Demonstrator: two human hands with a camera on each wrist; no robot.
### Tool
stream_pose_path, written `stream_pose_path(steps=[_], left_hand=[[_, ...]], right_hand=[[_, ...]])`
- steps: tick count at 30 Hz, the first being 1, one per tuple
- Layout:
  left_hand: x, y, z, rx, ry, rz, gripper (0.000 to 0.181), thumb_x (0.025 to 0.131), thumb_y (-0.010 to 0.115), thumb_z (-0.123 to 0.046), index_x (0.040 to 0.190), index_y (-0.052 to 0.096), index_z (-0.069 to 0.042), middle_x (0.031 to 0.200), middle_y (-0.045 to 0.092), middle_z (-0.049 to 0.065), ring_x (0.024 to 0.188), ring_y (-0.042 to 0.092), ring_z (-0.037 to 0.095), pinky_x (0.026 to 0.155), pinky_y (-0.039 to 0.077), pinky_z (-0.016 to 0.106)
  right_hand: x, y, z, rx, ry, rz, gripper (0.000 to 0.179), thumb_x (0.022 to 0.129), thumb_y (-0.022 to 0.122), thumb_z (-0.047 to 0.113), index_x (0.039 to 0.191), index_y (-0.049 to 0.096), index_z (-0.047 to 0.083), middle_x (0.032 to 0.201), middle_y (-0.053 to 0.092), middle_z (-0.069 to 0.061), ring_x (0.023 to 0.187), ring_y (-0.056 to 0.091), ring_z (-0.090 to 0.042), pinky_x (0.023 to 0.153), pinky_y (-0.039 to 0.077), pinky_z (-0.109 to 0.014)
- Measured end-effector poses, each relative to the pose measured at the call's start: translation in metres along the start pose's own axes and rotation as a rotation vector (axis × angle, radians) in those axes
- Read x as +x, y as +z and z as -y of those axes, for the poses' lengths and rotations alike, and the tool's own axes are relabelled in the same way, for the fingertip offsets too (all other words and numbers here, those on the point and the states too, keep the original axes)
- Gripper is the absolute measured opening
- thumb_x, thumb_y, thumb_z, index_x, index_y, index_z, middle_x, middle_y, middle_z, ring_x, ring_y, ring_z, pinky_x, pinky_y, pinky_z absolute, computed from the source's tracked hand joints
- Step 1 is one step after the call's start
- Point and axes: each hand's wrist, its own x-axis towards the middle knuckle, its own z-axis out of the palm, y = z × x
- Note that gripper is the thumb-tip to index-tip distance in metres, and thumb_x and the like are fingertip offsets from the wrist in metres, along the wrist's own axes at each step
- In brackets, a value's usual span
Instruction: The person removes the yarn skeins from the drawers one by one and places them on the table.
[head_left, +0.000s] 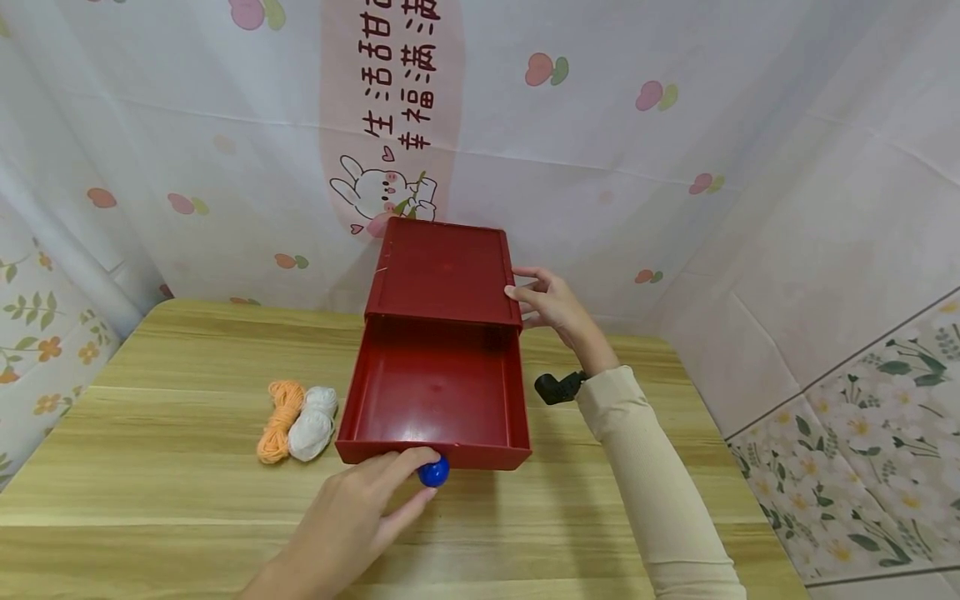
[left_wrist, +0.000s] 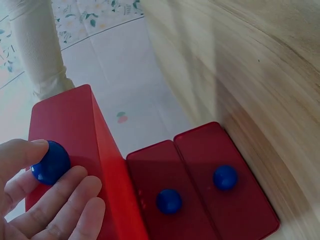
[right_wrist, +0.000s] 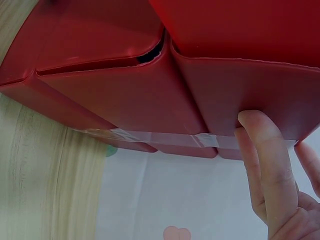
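A dark red cabinet of stacked drawers (head_left: 446, 271) stands at the table's back edge. Its top drawer (head_left: 435, 392) is pulled out toward me, and nothing lies on the visible floor of it. With thumb and fingers, my left hand (head_left: 348, 508) pinches the round blue knob (head_left: 433, 472) on the drawer front. In the left wrist view, two lower drawer fronts carry blue knobs (left_wrist: 169, 201) of their own. My right hand (head_left: 558, 308) rests against the cabinet's right side, its fingers fairly straight; the right wrist view shows fingertips on the red side panel (right_wrist: 210, 95).
To the left of the drawer lie an orange yarn bundle (head_left: 282, 421) and a white one (head_left: 313, 423), side by side on the wooden table (head_left: 180, 475). A patterned curtain (head_left: 585, 167) hangs right behind the cabinet. Clear tape (right_wrist: 165, 137) runs across the cabinet's side.
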Motion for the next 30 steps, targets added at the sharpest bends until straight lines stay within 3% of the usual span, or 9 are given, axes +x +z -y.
stream_pose_path(steps=[12, 16, 21, 30], left_hand=[[0.008, -0.002, 0.001, -0.031, 0.003, -0.047, 0.021, 0.089, 0.062, -0.030, 0.107, 0.060, -0.019, 0.087, 0.067, -0.014, 0.066, 0.054, -0.005, 0.058, 0.044, 0.008], [0.014, -0.001, 0.004, -0.031, -0.038, -0.023, 0.022, 0.087, 0.065, -0.028, 0.106, 0.060, -0.019, 0.087, 0.067, -0.013, 0.065, 0.051, -0.005, 0.057, 0.043, 0.007], [0.023, 0.002, 0.008, -0.021, -0.082, -0.001, 0.032, 0.077, 0.076, -0.017, 0.105, 0.060, -0.019, 0.086, 0.067, -0.012, 0.071, 0.059, -0.002, 0.059, 0.046, 0.011], [0.039, 0.009, 0.014, -0.005, -0.153, 0.019, 0.032, 0.078, 0.076, -0.019, 0.106, 0.060, -0.018, 0.084, 0.067, -0.009, 0.068, 0.060, 0.002, 0.049, 0.037, 0.011]], right_hand=[[0.000, 0.001, 0.001, 0.003, 0.012, -0.009, 0.052, 0.093, 0.056, 0.018, 0.141, 0.037, 0.012, 0.118, 0.048, -0.016, 0.090, 0.058, -0.030, 0.060, 0.054, -0.027], [0.000, 0.001, 0.001, 0.005, 0.012, -0.007, 0.052, 0.093, 0.055, 0.018, 0.141, 0.036, 0.011, 0.117, 0.048, -0.015, 0.087, 0.058, -0.028, 0.059, 0.054, -0.027], [0.000, 0.000, 0.001, 0.002, 0.009, -0.004, 0.053, 0.093, 0.056, 0.018, 0.141, 0.035, 0.011, 0.116, 0.048, -0.015, 0.084, 0.059, -0.026, 0.060, 0.054, -0.027], [0.000, 0.001, 0.001, 0.008, 0.022, -0.014, 0.052, 0.093, 0.056, 0.018, 0.141, 0.037, 0.012, 0.117, 0.049, -0.015, 0.084, 0.059, -0.025, 0.059, 0.054, -0.028]])
